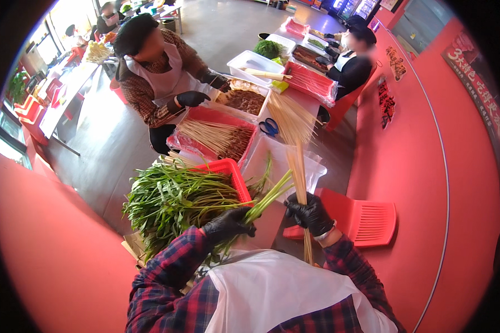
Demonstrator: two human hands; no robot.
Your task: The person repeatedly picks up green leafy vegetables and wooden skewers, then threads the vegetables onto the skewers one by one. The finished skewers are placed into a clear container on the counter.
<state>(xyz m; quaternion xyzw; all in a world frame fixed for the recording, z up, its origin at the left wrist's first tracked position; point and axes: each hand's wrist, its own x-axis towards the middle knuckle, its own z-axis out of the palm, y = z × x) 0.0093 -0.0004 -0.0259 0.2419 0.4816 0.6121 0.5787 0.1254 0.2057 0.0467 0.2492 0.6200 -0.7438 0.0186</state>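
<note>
My left hand (229, 223), in a black glove, is closed around several long green vegetable stalks (271, 195), whose cut ends point up and to the right. In my right hand (311, 213), also black-gloved, a bundle of thin wooden skewers (298, 172) stands nearly upright, sticking out above and below the fist. The stalks and the skewers come close together between the hands. Beside my left hand, a heap of leafy greens (175, 194) spills over a red plastic basket (240, 180). A white tray (311, 166) lies just beyond my hands.
Ahead, a red lined tray (189, 117) holds skewered meat. Blue-handled scissors (269, 127) and loose skewers (289, 119) lie near it. A gloved co-worker (161, 66) works over a white tub (269, 105) of meat. A red plastic chair (372, 222) stands right of the table, by the red wall.
</note>
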